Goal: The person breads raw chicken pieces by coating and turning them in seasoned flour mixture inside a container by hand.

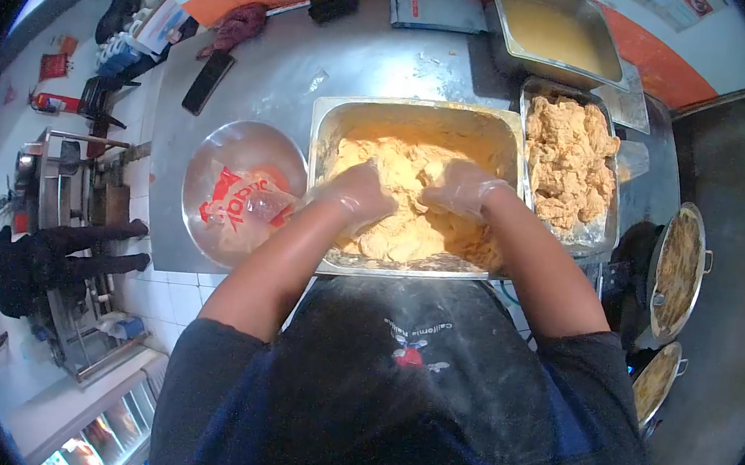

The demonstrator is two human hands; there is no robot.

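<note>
A deep steel pan (320, 127) in front of me holds pale yellow flour and floured chicken pieces (394, 239). Both my hands are inside it, in clear plastic gloves. My left hand (360, 195) is at the left of the heap, its fingers curled down into the flour; what they hold is hidden. On the right, my right hand (468, 191) has its fingers bent around a floured chicken piece (432, 171). A steel bowl (198, 187) stands just left of the pan, with a clear bag with red print (244, 201) in it.
Right of the pan, a tray (611, 226) is heaped with coated chicken (571, 158). Behind it stands a pan of yellowish liquid (557, 29). Two round pans (679, 269) (656, 380) sit at far right. A phone (208, 82), cloth (240, 26) and grey packet (439, 13) lie on the steel table. A person (33, 265) is at far left.
</note>
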